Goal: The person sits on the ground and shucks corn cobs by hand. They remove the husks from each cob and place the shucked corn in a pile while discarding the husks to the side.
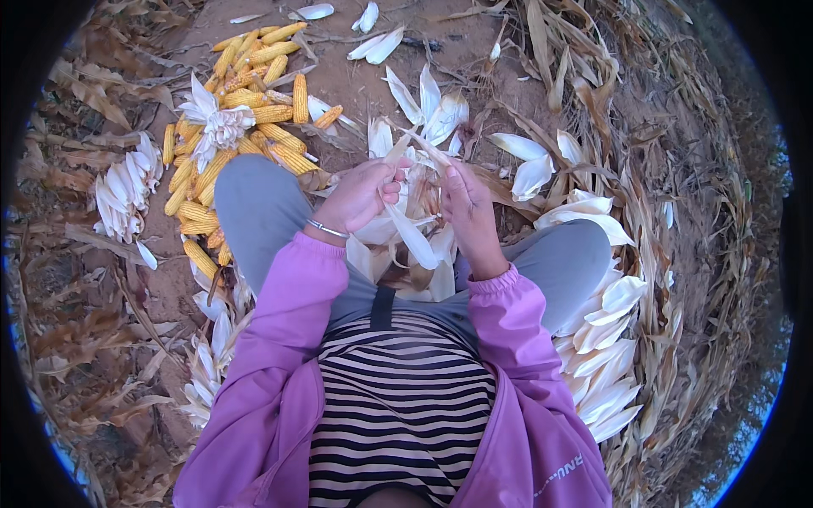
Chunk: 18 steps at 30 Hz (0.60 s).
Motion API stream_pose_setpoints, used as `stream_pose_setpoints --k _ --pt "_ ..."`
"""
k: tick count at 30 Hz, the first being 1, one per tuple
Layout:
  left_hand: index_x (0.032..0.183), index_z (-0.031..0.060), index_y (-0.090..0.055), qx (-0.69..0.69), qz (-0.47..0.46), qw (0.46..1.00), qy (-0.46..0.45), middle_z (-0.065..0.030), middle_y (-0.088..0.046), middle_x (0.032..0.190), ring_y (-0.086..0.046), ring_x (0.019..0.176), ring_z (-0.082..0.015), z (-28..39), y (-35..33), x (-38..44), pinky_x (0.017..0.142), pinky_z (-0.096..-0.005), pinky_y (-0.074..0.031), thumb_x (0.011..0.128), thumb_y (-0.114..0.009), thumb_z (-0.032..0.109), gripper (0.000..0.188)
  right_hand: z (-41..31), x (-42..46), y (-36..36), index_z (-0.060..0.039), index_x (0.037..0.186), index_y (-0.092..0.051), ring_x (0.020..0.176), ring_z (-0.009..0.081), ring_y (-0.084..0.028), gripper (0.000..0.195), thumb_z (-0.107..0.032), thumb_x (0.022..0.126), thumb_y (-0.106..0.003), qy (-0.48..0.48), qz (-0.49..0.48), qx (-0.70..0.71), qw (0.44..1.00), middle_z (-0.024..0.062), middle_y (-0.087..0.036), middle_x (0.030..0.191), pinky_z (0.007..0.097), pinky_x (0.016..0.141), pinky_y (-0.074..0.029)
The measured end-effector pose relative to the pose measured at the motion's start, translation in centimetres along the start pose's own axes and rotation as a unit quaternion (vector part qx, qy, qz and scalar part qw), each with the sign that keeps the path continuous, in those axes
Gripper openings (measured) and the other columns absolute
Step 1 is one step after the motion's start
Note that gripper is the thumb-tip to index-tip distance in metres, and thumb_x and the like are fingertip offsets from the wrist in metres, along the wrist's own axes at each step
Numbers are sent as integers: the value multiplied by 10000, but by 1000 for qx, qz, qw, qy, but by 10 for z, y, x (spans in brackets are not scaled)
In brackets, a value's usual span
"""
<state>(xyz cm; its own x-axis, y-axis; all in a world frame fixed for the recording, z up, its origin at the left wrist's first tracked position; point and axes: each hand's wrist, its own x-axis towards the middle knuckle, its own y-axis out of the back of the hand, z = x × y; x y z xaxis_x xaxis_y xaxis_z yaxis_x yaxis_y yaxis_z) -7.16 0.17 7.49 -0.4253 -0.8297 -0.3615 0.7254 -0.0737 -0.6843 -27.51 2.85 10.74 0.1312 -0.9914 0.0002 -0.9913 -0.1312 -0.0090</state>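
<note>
My left hand (364, 195) is closed on a pale corn husk strip (411, 238), whose broad end hangs down between my hands. My right hand (467, 209) pinches the tapered tip of a corn husk (427, 145) between thumb and fingers. The two husk tips rise close together above my hands; whether they are joined cannot be told. Below them, loose pale husks (368, 254) lie between my crossed legs. Husked yellow corn cobs (273, 114) are heaped beyond my left knee, with a bunch of white husks (219, 127) on top.
Another bunch of husks (127, 190) lies on the soil at far left. Pale husks (610, 368) are piled along my right side, and more (209, 362) at my left. Dry corn stalks and leaves (654, 254) cover the right. Loose husks (530, 162) are scattered ahead.
</note>
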Motion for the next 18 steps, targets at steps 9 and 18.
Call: stream_pose_setpoints --k 9,18 --pt "999 24 -604 95 16 995 28 37 -488 779 -395 644 -42 -24 -26 -10 575 -198 -324 1012 -461 129 177 14 -1 -35 -51 1166 -692 746 209 -642 256 -4 931 -602 138 24 -118 983 126 -679 872 298 700 -506" --pt "938 54 -536 14 -36 999 -3 57 -425 800 -344 619 -13 -24 -28 -18 523 -171 -286 1035 -487 235 212 18 -10 -25 -95 1215 -673 744 242 -676 329 6 910 -602 175 30 -264 948 143 -670 854 332 678 -522"
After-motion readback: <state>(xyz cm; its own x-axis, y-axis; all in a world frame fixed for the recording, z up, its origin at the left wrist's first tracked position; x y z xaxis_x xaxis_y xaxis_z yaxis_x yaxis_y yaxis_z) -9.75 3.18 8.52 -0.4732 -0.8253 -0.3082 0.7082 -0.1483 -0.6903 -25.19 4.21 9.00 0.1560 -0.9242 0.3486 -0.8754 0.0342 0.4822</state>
